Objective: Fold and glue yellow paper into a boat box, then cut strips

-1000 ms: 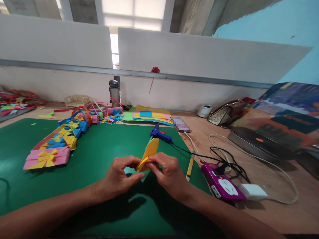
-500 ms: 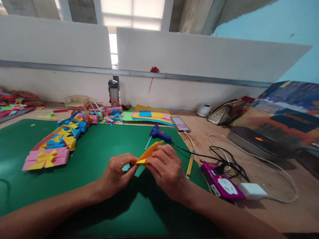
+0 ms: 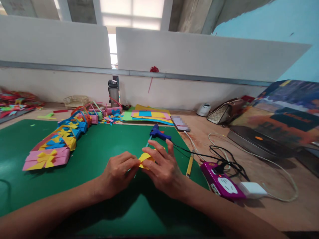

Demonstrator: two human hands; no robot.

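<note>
A small folded piece of yellow paper (image 3: 146,158) is held between my two hands, above the green mat (image 3: 104,139). My left hand (image 3: 119,171) pinches its left end between thumb and fingers. My right hand (image 3: 165,167) grips the right side, with some fingers lifted and spread; they hide part of the paper. Just beyond my hands lies a blue glue gun (image 3: 159,133) with a pale glue stick in its back. To the left sits a pink paper box (image 3: 59,157) with a yellow bow, at the front of a row of similar blue and yellow ones.
A yellow cutter knife (image 3: 190,165) lies by the mat's right edge. Beside it are a purple power strip (image 3: 221,182), black cable and white charger (image 3: 253,190). Coloured paper sheets (image 3: 149,116), a phone (image 3: 180,123) and a grey bottle (image 3: 113,93) stand along the back.
The yellow paper has tipped from a raised slant to a flatter position. My right hand's fingers have opened and lifted; my left hand keeps its pinch.
</note>
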